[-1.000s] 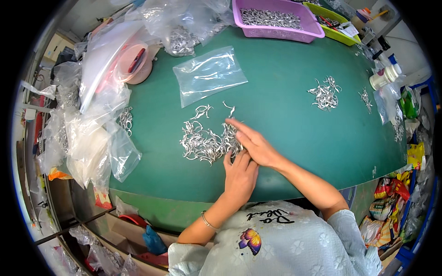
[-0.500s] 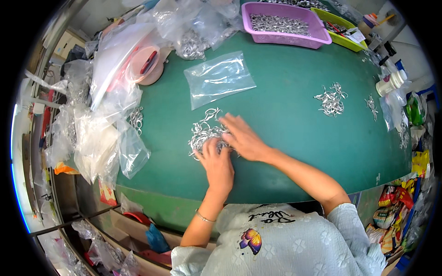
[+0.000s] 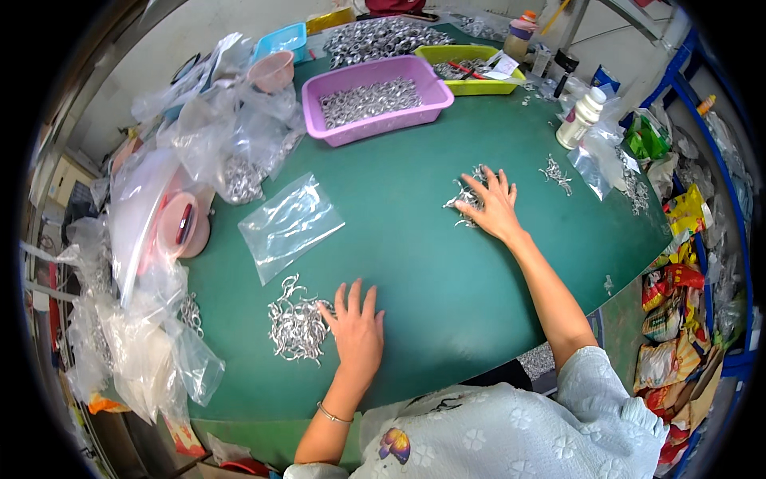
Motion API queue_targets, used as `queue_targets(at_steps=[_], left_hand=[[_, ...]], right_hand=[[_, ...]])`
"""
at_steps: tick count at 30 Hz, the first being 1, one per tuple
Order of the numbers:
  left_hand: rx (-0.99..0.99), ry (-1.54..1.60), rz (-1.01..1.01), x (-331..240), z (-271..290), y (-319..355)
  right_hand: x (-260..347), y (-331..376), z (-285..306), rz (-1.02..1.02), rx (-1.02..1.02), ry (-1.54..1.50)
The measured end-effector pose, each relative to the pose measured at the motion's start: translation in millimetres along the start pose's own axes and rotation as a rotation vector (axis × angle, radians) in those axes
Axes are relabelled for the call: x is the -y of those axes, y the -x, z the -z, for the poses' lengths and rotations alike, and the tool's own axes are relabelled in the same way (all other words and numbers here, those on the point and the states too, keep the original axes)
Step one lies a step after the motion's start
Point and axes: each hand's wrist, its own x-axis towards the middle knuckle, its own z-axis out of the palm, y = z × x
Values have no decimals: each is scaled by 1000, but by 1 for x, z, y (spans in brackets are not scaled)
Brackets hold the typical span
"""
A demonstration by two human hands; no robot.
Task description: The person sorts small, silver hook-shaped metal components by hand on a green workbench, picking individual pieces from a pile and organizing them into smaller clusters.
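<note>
Metal hooks [image 3: 297, 326] lie in a shiny pile on the green table [image 3: 415, 239], close to the person. The left hand [image 3: 357, 329] rests flat beside them, fingers spread, holding nothing. A moment ago both hands were together here. Now the right hand [image 3: 495, 207] has reached far out and lies open on a second small pile [image 3: 467, 195], gathering more.

Head view: I look down from the wearer's head onto the green desk [image 3: 447, 263], facing forward across it.
Nearness: close; my forearms enter from the lower edge.
Lens: wide fisheye, edges bend near the rim.
Shared scene: only one view, nothing overlaps.
</note>
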Motion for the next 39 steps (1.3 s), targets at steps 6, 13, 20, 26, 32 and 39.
queue_targets(at_steps=[6, 13, 20, 26, 32, 39], left_hand=[[-66, -117, 105, 26, -18, 4], [14, 245, -109, -24, -33, -55], [67, 474, -225, -77, -96, -167], [152, 591, -348, -77, -98, -138], [194, 664, -305, -68, -61, -59], [137, 753, -134, -59, -32, -13]], right_hand=[[-8, 18, 3, 142, 111, -208], [-23, 12, 31, 217, 48, -383], [-39, -39, 0, 319, 306, -274], [-19, 23, 8, 328, 259, -377], [29, 87, 7, 298, 212, -450], [57, 118, 2, 287, -39, -562]])
